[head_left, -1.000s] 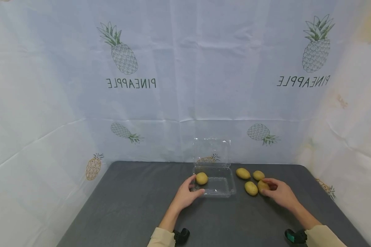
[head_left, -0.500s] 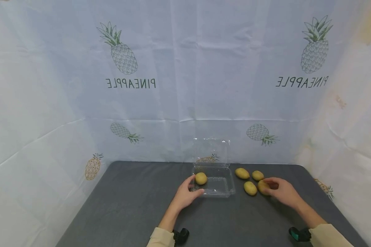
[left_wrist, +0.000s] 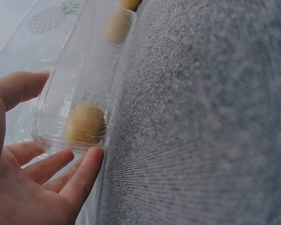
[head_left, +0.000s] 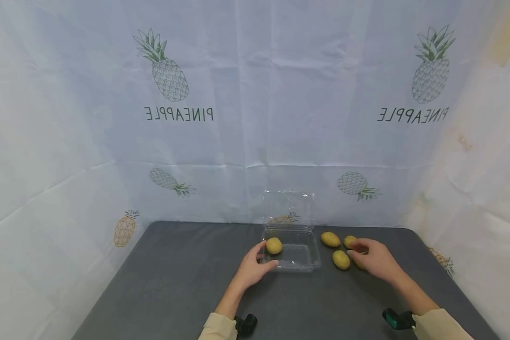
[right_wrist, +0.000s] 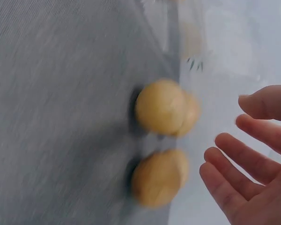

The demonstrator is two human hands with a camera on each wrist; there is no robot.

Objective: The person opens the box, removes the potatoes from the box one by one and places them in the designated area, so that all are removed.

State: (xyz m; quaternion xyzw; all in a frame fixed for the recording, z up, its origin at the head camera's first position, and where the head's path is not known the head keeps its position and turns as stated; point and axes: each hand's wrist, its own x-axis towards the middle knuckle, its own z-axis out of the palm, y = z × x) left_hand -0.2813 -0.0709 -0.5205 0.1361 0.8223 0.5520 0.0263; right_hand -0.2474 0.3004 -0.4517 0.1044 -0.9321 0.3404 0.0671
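A clear plastic clamshell box (head_left: 297, 270) stands with its lid (head_left: 289, 205) raised toward the curtain. One yellow, lemon-like fruit (head_left: 274, 245) lies inside at the left. My left hand (head_left: 251, 269) rests at the box's left front corner, fingertips at the end wall and thumb extended along the front. Right of the box lie several similar fruits (head_left: 330, 239). Over the rightmost of them hovers my right hand (head_left: 374, 259), partly hiding one. In the right wrist view its fingers (right_wrist: 248, 157) are spread, holding nothing, apart from the blurred fruits (right_wrist: 160, 108).
A dark grey cloth covers the table (head_left: 187, 283). Right behind it hangs a white curtain (head_left: 246, 94) printed with pineapples, which also closes in both sides. Black straps with small devices (head_left: 246, 325) sit on both wrists.
My right hand was touching the near right fruit; it has since lifted off and shifted slightly left, fingers apart. The left hand stays at the box. The whole view drifts slightly.
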